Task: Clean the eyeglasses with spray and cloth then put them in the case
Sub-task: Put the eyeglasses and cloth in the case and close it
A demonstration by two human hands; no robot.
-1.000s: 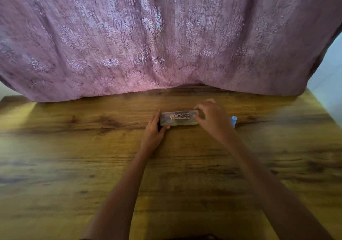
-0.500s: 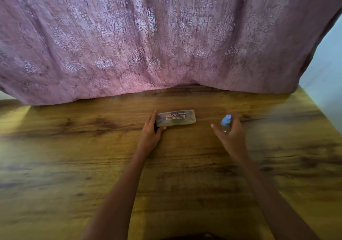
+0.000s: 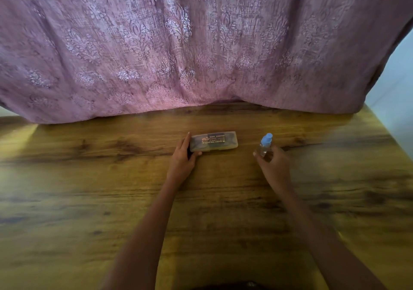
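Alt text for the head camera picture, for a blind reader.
The left hand rests against the end of a closed glasses case on a wooden table, while the right hand grips a blue-capped spray bottle beside it. A pink curtain hangs behind.

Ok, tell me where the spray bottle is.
Head view: the spray bottle stands on the wooden table, right of the eyeglass case, its base gripped by the right hand.
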